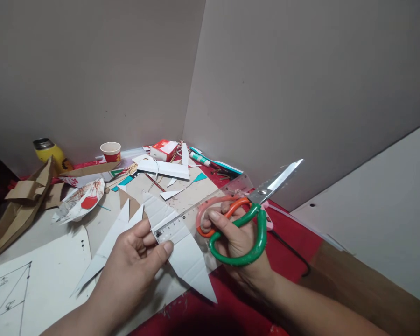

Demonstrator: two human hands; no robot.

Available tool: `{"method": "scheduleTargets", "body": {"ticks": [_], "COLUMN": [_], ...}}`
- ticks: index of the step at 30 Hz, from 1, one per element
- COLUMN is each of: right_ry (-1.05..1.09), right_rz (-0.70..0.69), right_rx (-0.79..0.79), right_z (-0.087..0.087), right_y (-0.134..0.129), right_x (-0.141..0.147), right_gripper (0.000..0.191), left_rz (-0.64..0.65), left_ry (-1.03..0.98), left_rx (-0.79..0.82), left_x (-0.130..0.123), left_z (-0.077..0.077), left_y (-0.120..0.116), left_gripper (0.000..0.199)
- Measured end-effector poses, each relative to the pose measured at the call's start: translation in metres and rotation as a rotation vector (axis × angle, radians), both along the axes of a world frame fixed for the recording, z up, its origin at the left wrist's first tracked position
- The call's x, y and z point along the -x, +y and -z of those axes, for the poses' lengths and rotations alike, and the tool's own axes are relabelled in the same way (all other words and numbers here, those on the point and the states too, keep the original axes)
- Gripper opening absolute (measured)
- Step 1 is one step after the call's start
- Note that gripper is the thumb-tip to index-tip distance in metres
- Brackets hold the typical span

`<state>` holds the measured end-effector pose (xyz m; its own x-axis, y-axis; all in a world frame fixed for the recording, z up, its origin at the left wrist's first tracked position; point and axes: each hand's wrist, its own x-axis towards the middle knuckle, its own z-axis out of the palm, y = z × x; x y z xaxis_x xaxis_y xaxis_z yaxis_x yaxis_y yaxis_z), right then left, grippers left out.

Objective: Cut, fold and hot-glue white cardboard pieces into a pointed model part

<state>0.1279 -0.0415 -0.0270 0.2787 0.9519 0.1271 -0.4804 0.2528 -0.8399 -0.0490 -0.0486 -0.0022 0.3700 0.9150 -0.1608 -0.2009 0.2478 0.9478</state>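
Both hands are busy over the work: the left hand (140, 254) is closed to a pinch, thumb on top, fingers curled beneath, gripping a ruler and a piece of white card together; the right hand (240, 238) is partly curled, with scissors held through and around their loops. Whether its fingers also steady the ruler, I cannot tell.

Beneath them spreads a red table covering (287, 254), and on it a pale board (210, 186). At the near left lies a paper sheet (56, 261) with a ruled drawing; beyond it, at the far left, stands folded brown cardboard (24, 205).

Among the working things, the scissors (262, 192) are longest, blades pointing up and away to the right, seemingly together, clear of the card. The white card (187, 252), creased and tapering to a point, hangs between the hands, above the table's near edge. Across it lies the clear ruler (189, 215), its far part passing by the orange loop.

A yellow bottle (51, 154) and, smaller, a paper cup (111, 151) stand at the back.

I judge the step to be measuring the card, scissors at the ready. What comes next calls for the ruler lined up squarely, a firm left pinch, and blades kept off the fingers.
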Motion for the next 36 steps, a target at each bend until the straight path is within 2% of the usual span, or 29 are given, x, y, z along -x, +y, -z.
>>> {"method": "scheduleTargets", "body": {"ticks": [11,16,21,23,25,28,30,33,36], "right_ry": [-0.014,0.014,0.008,0.023,-0.008,-0.189,-0.403,-0.741,-0.936], "right_rz": [-0.024,0.006,0.128,0.113,-0.005,-0.310,-0.447,-0.635,-0.705], "right_rx": [-0.029,0.035,-0.044,-0.048,0.023,0.188,0.130,-0.067,-0.181], "right_z": [0.006,0.006,-0.001,-0.002,0.002,0.012,0.016,0.011,0.000], "right_y": [0.000,0.003,0.008,0.007,0.003,-0.009,-0.017,-0.024,-0.026], "right_x": [0.001,-0.005,-0.020,-0.025,-0.029,-0.033,-0.036,-0.041,-0.044], "right_gripper": [0.026,0.027,0.024,0.028,0.033,0.043,0.044,0.047,0.053], "left_rz": [-0.076,-0.151,-0.175,-0.168,-0.132,-0.021,0.056,0.126,0.185], "left_ry": [0.025,0.086,0.054,0.012,-0.021,-0.038,-0.009,0.077,0.137], "left_rx": [0.032,-0.025,-0.086,-0.107,-0.132,-0.147,-0.164,-0.209,-0.219], "left_x": [0.000,0.006,0.019,0.025,0.031,0.038,0.041,0.043,0.042], "left_z": [0.006,0.000,-0.005,-0.009,-0.014,-0.023,-0.028,-0.034,-0.037], "left_y": [0.002,0.008,0.022,0.024,0.023,0.018,0.015,0.012,0.011], "left_gripper": [0.043,0.041,0.040,0.040,0.039,0.038,0.036,0.030,0.025]}}
